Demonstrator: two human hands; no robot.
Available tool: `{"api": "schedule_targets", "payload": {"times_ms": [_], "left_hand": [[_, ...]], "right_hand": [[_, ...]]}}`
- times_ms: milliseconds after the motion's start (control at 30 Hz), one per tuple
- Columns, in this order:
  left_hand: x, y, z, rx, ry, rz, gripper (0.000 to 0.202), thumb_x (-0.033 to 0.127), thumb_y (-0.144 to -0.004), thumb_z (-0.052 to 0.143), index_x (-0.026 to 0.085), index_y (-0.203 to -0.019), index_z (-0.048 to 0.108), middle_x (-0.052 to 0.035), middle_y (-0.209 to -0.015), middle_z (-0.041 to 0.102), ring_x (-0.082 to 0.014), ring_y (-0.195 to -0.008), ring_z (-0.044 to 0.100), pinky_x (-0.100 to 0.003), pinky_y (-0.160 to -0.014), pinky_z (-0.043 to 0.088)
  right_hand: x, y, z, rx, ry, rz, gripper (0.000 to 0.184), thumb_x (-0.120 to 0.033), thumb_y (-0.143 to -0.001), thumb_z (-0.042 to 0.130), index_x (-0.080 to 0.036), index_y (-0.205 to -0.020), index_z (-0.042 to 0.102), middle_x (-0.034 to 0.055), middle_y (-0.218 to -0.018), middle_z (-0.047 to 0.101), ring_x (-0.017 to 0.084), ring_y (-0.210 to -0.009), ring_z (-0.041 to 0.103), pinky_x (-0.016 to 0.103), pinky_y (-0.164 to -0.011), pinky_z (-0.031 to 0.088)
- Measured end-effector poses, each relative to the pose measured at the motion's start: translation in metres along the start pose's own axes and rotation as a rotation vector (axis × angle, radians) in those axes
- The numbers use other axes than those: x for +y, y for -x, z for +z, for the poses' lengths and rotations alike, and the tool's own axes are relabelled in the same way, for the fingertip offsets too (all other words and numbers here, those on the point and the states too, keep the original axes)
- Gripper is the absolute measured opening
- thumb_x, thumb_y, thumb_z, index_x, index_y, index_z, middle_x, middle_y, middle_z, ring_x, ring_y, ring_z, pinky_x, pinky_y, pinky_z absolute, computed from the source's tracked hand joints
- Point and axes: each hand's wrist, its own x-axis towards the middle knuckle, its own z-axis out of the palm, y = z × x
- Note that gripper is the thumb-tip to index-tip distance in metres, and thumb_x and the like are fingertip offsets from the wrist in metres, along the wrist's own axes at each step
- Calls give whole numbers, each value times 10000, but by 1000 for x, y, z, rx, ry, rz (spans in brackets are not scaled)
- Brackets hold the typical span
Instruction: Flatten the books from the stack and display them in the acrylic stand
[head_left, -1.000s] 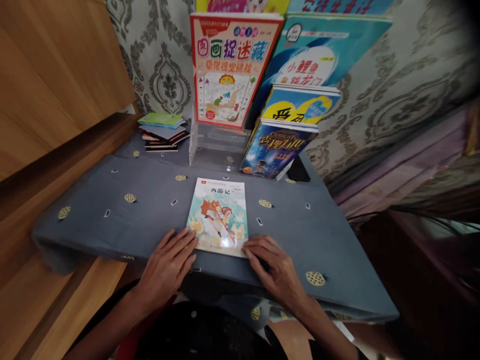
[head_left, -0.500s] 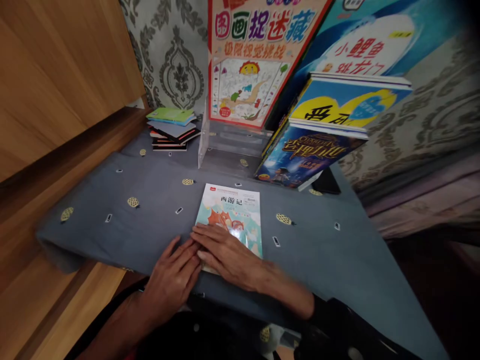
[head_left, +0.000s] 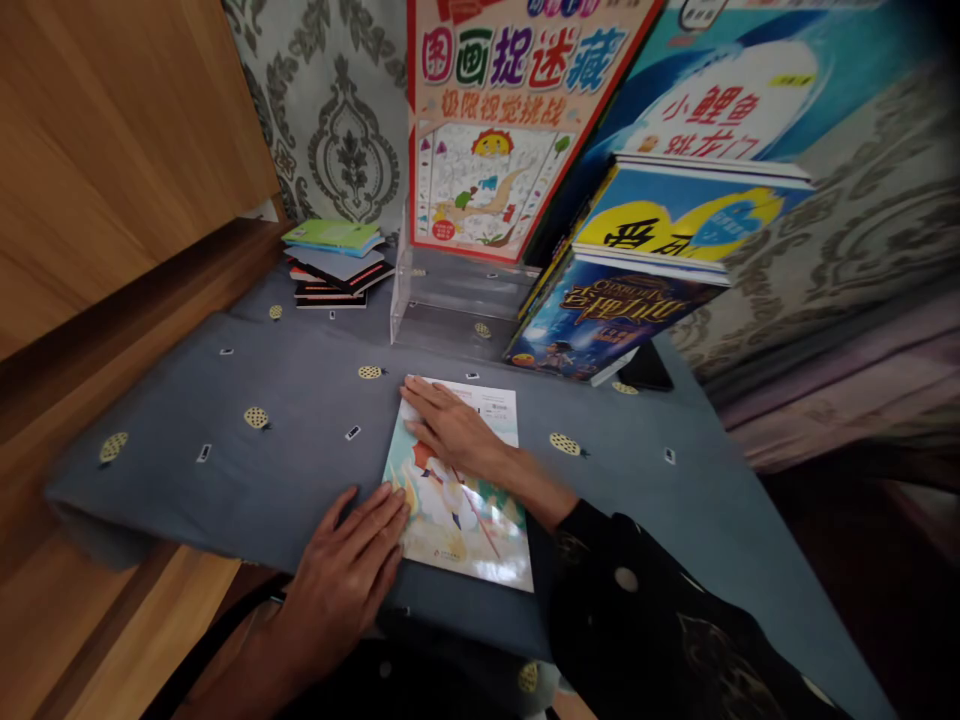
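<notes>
A thin paperback book (head_left: 457, 545) with a pale, colourful illustrated cover lies flat and closed on the cloth-covered table. Across the upper left of its cover rests my right hand (head_left: 454, 425), fingers stretched out toward the top left corner and hiding most of the title. My left hand (head_left: 349, 550) lies flat at the lower left edge, its fingertips touching the cover near the spine side. Neither hand grips anything.
Behind the book, a clear acrylic stand (head_left: 442, 325) holds several upright books, among them a red-bordered picture book (head_left: 487, 180) and a dark blue one (head_left: 600, 315). A small stack of books (head_left: 337, 262) sits at the back left. A wooden cabinet (head_left: 120, 150) borders the left side.
My right hand has slid up the cover, away from my left hand, to the book's top left corner. The lower cover now shows. My left hand stays by the lower left edge.
</notes>
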Motion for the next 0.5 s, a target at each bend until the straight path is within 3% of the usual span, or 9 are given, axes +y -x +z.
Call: {"api": "schedule_targets", "payload": {"times_ms": [233,500], "left_hand": [[-1,2,0,-1,3,13,396,203,-978,449,142,-1363,520,-96,-1337,624,-225,-1257,570,-481,-1082,436],[-5,-4,-5,-76,-9,31,403,295,-1010,397,157,-1369,519,-107,-1348,614,-229,-1260,563,-474,-1078,433]], "right_hand": [[25,24,-6,85,150,247,581,-454,-1009,317,-111,-1468,413,158,-1532,398,264,-1444,321,483,-1200,250],[34,52,1,237,150,396,611,-496,-1004,274,-121,-1468,408,172,-1514,422,298,-1439,325,550,-1164,274]]}}
